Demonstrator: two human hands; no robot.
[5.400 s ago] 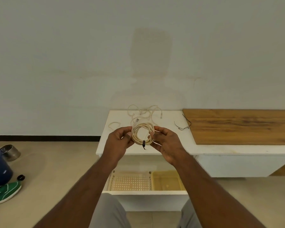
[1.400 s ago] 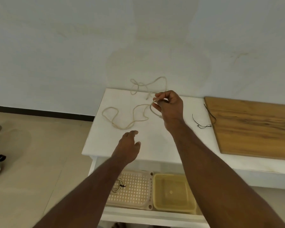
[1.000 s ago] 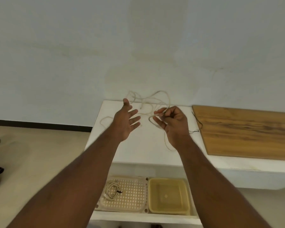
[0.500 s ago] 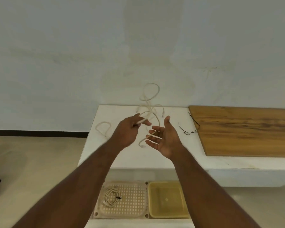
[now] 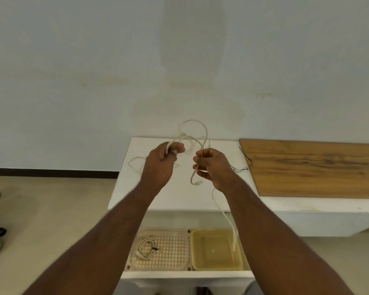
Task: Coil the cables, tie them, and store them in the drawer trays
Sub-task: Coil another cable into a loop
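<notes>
- Gripping a loose cream cable [image 5: 193, 133], the left hand [image 5: 161, 165] is seen raised above the white counter [image 5: 156, 196], fingers curled round one strand.
- The right hand [image 5: 213, 167] is closed on the same cable nearer its end; a connector (small, pale) hangs just below the fingers [image 5: 197, 167].
- A loop of the cable stands up between the two hands, against the wall; another length trails down past the right forearm over the yellow tray [image 5: 216, 267].
- A coiled cable [image 5: 146, 245], bound with a dark tie, lies in the perforated tray [image 5: 168, 252] of the open drawer [image 5: 185, 274].
- A thin black wire [image 5: 246, 160] rests on the counter beside a wooden board [image 5: 315, 167].
</notes>
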